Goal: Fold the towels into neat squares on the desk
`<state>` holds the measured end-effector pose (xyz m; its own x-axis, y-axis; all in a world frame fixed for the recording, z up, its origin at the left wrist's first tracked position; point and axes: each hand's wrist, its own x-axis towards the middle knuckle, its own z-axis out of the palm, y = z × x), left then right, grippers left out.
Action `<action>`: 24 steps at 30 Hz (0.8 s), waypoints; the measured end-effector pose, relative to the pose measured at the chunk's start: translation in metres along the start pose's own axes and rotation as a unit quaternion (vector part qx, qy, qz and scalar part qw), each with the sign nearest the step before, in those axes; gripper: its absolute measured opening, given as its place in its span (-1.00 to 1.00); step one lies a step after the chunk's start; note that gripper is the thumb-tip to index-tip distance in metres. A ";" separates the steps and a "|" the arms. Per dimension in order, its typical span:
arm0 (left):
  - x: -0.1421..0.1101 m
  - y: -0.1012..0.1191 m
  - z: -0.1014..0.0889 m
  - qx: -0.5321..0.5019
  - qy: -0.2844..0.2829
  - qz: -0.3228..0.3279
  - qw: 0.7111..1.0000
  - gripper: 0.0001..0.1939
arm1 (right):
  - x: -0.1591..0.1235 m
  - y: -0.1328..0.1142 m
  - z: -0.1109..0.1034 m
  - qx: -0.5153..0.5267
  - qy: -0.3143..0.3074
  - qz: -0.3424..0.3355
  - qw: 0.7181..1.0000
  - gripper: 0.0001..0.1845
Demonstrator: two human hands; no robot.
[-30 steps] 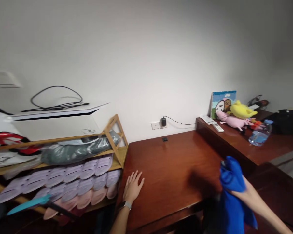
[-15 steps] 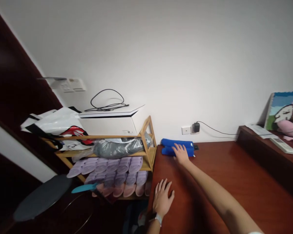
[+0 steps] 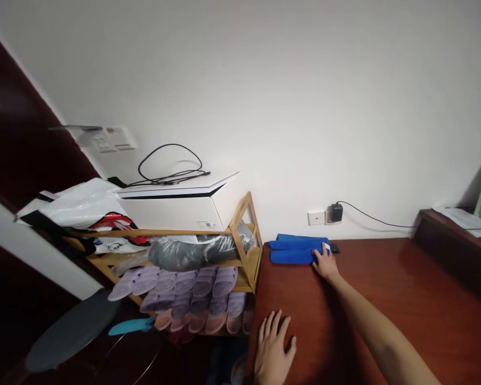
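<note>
A folded blue cloth [image 3: 294, 255] lies in several long layers at the far left of the reddish-brown desk [image 3: 385, 310], close to the wall. My right hand [image 3: 325, 262] is at its right end, fingers and thumb bent around the edge beside a small white tag. What the fingertips do underneath is hidden. My left hand [image 3: 273, 350] rests flat near the desk's left edge, fingers spread, holding nothing.
Left of the desk stands a wooden rack [image 3: 246, 246] with a white box [image 3: 172, 213], a black cable [image 3: 170, 179], a plastic bag [image 3: 80, 206] and rows of slippers [image 3: 204, 280]. A black plug [image 3: 336, 212] sits in the wall socket. A raised shelf [image 3: 436, 230] borders the right.
My right hand has slid from the top of the blue cloth to its right end. More of the cloth's layers show now. My left hand stays flat; the view has shifted a little.
</note>
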<state>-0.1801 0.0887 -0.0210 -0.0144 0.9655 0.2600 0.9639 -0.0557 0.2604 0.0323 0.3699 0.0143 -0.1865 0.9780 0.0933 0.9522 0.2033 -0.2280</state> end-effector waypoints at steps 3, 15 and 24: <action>-0.001 -0.004 0.006 0.005 0.002 -0.007 1.000 -0.41 | 0.020 -0.001 0.006 0.021 -0.002 -0.030 0.999 -0.56; 0.003 -0.001 -0.001 -0.026 -0.026 -0.018 0.999 -0.43 | -0.006 -0.013 0.003 0.111 0.100 0.084 0.985 -0.22; 0.005 0.002 -0.003 -0.027 -0.013 -0.008 1.000 -0.45 | -0.034 -0.005 -0.037 0.167 0.117 0.065 0.977 -0.61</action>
<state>-0.1793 0.0928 -0.0164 -0.0212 0.9726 0.2316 0.9475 -0.0544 0.3150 0.0431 0.3339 0.0478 0.0280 0.9672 0.2525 0.8252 0.1202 -0.5519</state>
